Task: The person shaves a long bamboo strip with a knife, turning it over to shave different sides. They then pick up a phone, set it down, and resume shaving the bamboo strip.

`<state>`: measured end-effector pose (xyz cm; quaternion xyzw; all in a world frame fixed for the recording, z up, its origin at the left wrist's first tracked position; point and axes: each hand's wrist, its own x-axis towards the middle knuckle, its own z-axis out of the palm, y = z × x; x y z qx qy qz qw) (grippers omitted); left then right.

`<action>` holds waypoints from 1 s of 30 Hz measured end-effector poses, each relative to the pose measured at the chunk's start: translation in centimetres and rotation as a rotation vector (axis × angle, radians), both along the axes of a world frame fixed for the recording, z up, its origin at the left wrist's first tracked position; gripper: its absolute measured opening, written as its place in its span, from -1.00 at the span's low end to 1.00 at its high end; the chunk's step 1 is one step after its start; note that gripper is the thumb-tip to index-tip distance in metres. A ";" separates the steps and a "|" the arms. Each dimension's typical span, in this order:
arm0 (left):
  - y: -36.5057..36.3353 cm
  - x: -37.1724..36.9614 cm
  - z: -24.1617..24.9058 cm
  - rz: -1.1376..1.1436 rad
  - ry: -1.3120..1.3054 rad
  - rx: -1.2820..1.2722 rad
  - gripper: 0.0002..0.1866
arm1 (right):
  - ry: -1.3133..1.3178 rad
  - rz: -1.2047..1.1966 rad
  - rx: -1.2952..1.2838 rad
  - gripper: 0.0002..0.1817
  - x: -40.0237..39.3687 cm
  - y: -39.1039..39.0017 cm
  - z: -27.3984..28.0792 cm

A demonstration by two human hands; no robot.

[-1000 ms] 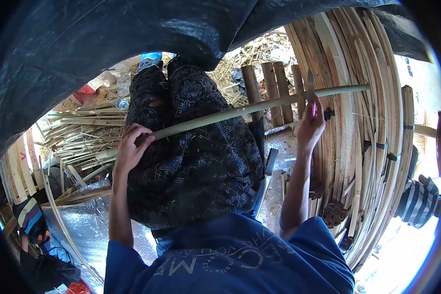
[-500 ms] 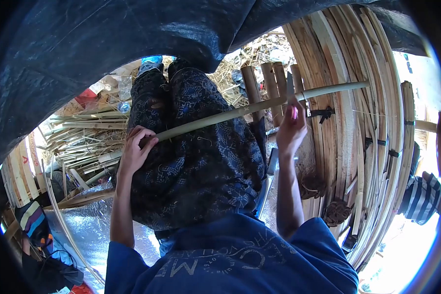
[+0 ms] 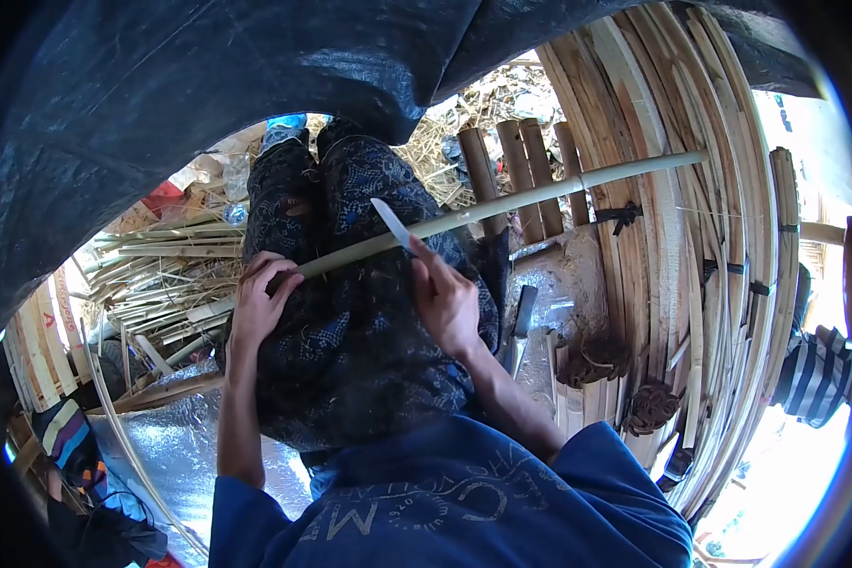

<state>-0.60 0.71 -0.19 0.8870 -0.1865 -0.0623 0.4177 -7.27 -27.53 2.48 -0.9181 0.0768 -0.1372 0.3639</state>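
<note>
A long, pale green bamboo strip (image 3: pixel 502 205) lies across my lap, its right end reaching over the stacked wood on the right. My left hand (image 3: pixel 263 301) grips the strip's left end, with fingers and thumb wrapped round it. In my right hand (image 3: pixel 448 301) is a knife (image 3: pixel 393 225), its handle hidden in the closed fingers. The blade points up and to the left and crosses the strip near its middle. Patterned dark cloth (image 3: pixel 360 312) covers my legs beneath the strip.
Long bamboo and wood slats (image 3: pixel 672 237) are stacked on the right, bound with black ties. Several brown bamboo tubes (image 3: pixel 516 175) stand ahead. Split strips (image 3: pixel 166 265) lie in a heap at left. A dark tarp (image 3: pixel 208 104) hangs overhead. Another blade with a dark handle (image 3: pixel 524 312) lies beside my right leg.
My right hand has brought the knife left and down along the strip, from near its right part to its middle. My left hand keeps its grip at the left end.
</note>
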 end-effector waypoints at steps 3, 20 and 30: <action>0.0 -0.4 0.0 0.018 -0.096 0.008 -0.83 | -0.101 -0.243 0.085 -0.80 0.8 -5.9 -2.3; -0.9 0.5 0.6 -0.017 0.032 -0.003 -0.79 | 0.070 -0.497 0.077 -0.73 2.4 -11.5 5.8; -1.8 1.0 0.9 -0.048 0.061 0.095 -0.72 | -0.005 -0.450 0.430 -0.76 0.8 -10.3 4.7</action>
